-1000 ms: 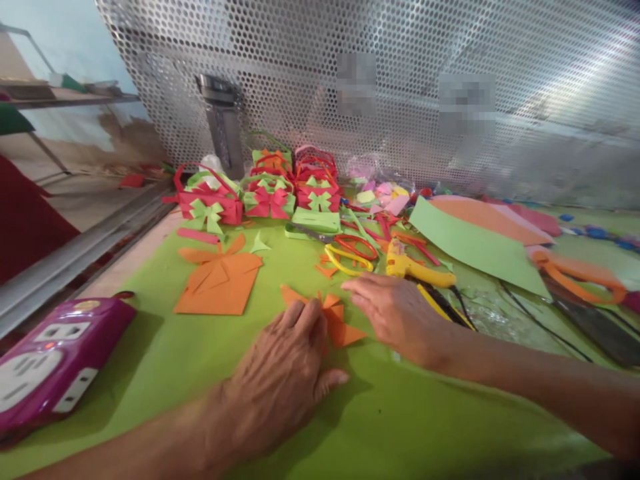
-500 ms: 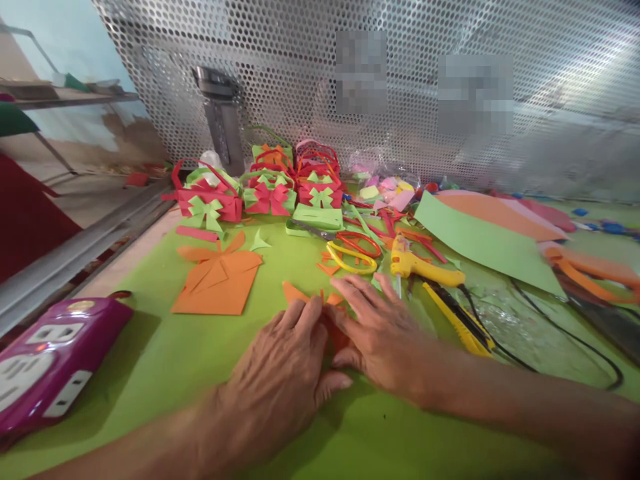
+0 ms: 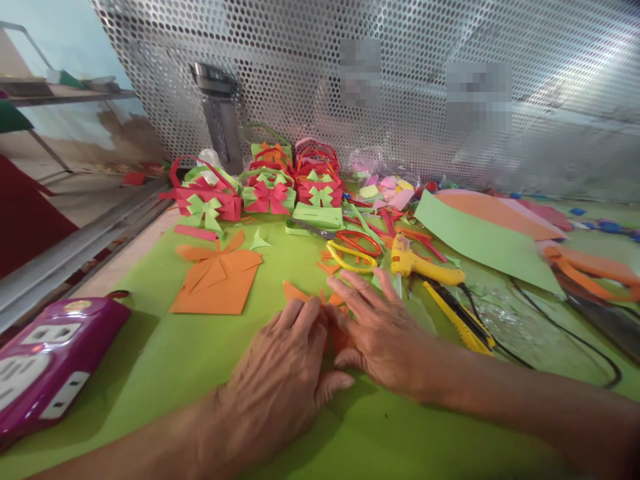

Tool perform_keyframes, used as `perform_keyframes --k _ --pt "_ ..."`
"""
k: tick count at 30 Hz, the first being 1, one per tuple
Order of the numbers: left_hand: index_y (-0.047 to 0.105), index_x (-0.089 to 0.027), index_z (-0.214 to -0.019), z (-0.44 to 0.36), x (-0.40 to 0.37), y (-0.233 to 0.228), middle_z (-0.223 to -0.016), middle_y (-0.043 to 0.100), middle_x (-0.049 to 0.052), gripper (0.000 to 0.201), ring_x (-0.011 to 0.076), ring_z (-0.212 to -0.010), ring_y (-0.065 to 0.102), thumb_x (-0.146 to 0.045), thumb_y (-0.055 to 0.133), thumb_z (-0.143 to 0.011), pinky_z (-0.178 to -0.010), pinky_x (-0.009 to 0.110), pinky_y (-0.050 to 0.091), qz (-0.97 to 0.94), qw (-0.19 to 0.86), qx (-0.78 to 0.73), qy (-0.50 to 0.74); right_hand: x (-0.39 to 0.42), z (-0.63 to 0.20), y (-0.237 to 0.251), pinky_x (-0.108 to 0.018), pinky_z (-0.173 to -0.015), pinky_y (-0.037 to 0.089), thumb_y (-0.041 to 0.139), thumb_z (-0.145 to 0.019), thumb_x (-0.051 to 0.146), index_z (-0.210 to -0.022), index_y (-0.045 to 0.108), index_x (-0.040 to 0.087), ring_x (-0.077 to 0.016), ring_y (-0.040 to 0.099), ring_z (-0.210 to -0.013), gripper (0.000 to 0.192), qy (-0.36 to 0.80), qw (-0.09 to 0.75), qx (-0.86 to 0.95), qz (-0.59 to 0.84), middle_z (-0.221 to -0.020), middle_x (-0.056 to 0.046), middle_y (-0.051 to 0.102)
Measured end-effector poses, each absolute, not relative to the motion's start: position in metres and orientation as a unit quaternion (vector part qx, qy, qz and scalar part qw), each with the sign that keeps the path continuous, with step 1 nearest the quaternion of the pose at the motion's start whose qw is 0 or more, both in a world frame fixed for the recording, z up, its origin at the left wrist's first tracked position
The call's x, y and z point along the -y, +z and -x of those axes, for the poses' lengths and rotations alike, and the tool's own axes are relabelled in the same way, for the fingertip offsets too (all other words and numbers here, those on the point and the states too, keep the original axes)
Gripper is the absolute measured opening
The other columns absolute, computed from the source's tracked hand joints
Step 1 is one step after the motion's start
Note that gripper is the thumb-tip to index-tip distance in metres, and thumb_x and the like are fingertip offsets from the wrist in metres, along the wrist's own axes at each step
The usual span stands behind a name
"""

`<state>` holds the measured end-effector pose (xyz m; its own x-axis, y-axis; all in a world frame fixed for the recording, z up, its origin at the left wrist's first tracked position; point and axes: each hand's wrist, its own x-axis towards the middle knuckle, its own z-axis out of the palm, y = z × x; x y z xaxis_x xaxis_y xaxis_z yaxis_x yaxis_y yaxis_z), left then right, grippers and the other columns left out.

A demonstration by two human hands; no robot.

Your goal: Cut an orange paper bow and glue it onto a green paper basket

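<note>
Both hands press down on a small orange paper cutout (image 3: 295, 291) on the green tabletop, its pointed ends showing beyond my fingers. My left hand (image 3: 277, 363) has its fingers curled together over the left side of the piece, thumb pointing right. My right hand (image 3: 380, 333) holds down the right side with index finger and thumb, while its other fingers stretch forward. Most of the cutout is hidden under the fingers. To the left lies a larger orange paper piece (image 3: 220, 283) with petal-like shapes on it. Scissors (image 3: 353, 247) rest just beyond my right hand.
A yellow glue gun (image 3: 425, 267) and a yellow cutter (image 3: 460, 320) lie right of my right hand, with a black cord. Paper baskets (image 3: 207, 203) with bows stand at the back. A purple power strip (image 3: 65, 360) is at left; green paper (image 3: 480, 243) lies at right.
Almost nothing differs. My hands stay on the orange cutout, with the right fingers shifted very slightly left and forward; the view has moved a little.
</note>
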<state>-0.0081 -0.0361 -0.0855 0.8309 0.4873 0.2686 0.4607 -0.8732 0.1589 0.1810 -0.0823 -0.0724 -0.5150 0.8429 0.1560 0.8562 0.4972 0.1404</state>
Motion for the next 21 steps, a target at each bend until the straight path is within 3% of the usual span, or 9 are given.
perform_keyframes --k 3,6,9,13,17,21 --pt "0.061 -0.009 -0.099 0.009 0.038 -0.088 -0.105 0.059 0.016 0.058 0.0293 -0.088 0.059 -0.06 0.034 -0.093 -0.066 0.044 0.057 -0.955 0.03 -0.246 0.164 0.082 -0.181 -0.072 -0.072 -0.103 0.026 0.039 -0.097 0.049 -0.129 0.055 0.007 -0.0412 0.029 -0.138 0.056 -0.103 0.024 0.868 0.485 -0.145 -0.026 0.043" --pt "0.055 -0.007 -0.115 0.011 0.038 -0.088 -0.111 0.061 0.019 0.064 0.0308 -0.093 0.061 -0.06 0.025 -0.095 -0.064 0.041 0.057 -0.947 0.009 -0.253 0.197 0.081 -0.181 -0.072 -0.072 -0.104 0.025 0.039 -0.097 0.05 -0.131 0.054 0.007 -0.0411 0.028 -0.139 0.057 -0.099 0.021 0.869 0.484 -0.144 -0.026 0.043" --pt "0.048 -0.008 -0.123 0.016 0.032 -0.082 -0.116 0.062 0.018 0.053 0.0293 -0.1 0.062 -0.05 0.026 -0.099 -0.069 0.038 0.057 -0.938 0.014 -0.242 0.246 0.081 -0.181 -0.073 -0.071 -0.106 0.024 0.04 -0.097 0.048 -0.129 0.054 0.007 -0.0404 0.028 -0.139 0.054 -0.093 0.026 0.869 0.484 -0.144 -0.026 0.044" --pt "0.057 -0.013 -0.109 0.025 0.014 -0.07 -0.108 0.066 0.012 0.028 0.0254 -0.097 0.063 -0.028 0.035 -0.099 -0.078 0.039 0.055 -0.922 0.031 -0.261 0.285 0.081 -0.182 -0.075 -0.072 -0.105 0.024 0.039 -0.097 0.05 -0.129 0.054 0.007 -0.0402 0.028 -0.139 0.056 -0.096 0.037 0.866 0.49 -0.141 -0.026 0.046" --pt "0.063 -0.014 -0.098 0.029 -0.002 -0.07 -0.101 0.066 0.011 0.026 0.0269 -0.094 0.061 -0.022 0.038 -0.096 -0.077 0.042 0.053 -0.926 0.053 -0.303 0.221 0.08 -0.183 -0.073 -0.073 -0.104 0.024 0.038 -0.095 0.054 -0.124 0.057 0.01 -0.04 0.029 -0.139 0.055 -0.088 0.034 0.869 0.485 -0.14 -0.024 0.048" --pt "0.067 -0.017 -0.099 0.026 -0.005 -0.075 -0.094 0.064 0.009 0.03 0.0238 -0.09 0.059 -0.019 0.038 -0.096 -0.073 0.037 0.051 -0.935 0.075 -0.309 0.156 0.078 -0.183 -0.07 -0.073 -0.104 0.024 0.039 -0.097 0.048 -0.124 0.056 0.012 -0.0391 0.031 -0.138 0.049 -0.057 0.04 0.866 0.496 -0.14 -0.024 0.047"
